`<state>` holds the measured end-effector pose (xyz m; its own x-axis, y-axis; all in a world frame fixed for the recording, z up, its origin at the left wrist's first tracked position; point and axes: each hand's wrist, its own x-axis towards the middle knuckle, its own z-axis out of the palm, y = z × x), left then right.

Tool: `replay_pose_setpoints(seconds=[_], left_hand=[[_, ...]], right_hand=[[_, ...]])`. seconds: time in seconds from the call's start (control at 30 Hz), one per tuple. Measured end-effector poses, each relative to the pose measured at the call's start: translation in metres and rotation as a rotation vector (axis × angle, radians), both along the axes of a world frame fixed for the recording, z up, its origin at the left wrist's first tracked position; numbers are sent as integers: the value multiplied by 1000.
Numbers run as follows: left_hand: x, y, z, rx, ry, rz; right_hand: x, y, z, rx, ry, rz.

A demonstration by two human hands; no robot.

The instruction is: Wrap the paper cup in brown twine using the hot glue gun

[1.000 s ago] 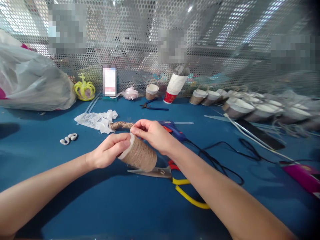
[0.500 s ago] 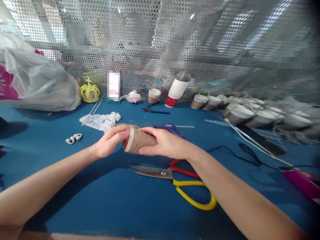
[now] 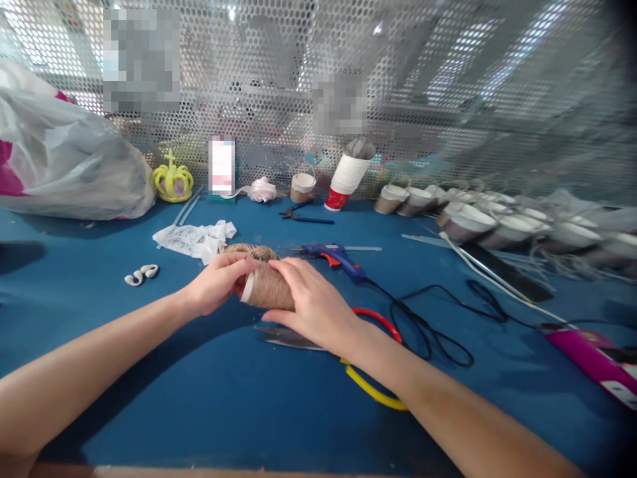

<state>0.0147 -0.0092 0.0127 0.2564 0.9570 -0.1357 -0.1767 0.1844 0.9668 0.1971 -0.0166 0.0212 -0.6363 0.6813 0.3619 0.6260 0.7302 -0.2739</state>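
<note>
Near the middle of the frame, both hands are closed on a twine-wrapped cup (image 3: 271,290) tipped on its side: the left hand (image 3: 217,284) grips its pale rim, while the right hand (image 3: 318,299) wraps around the other end. Scissors (image 3: 288,338) (partly hidden by the right arm) lie just below on the blue tabletop (image 3: 199,411). A glue gun (image 3: 343,260) rests right of centre, and a stack of paper cups (image 3: 351,172) leans at upper centre.
</note>
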Motion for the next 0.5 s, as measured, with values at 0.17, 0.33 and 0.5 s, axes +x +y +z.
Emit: replay_pose_setpoints(seconds=[0.17, 0.33, 0.5], left_hand=[[-7, 0, 7, 246, 303, -137], [-6, -5, 13, 429, 503, -274], [-5, -7, 14, 385, 523, -321]], right_hand=[[9, 29, 19, -153, 69, -158], [-9, 67, 30, -221, -192, -96], [-41, 86, 28, -371, -412, 147]])
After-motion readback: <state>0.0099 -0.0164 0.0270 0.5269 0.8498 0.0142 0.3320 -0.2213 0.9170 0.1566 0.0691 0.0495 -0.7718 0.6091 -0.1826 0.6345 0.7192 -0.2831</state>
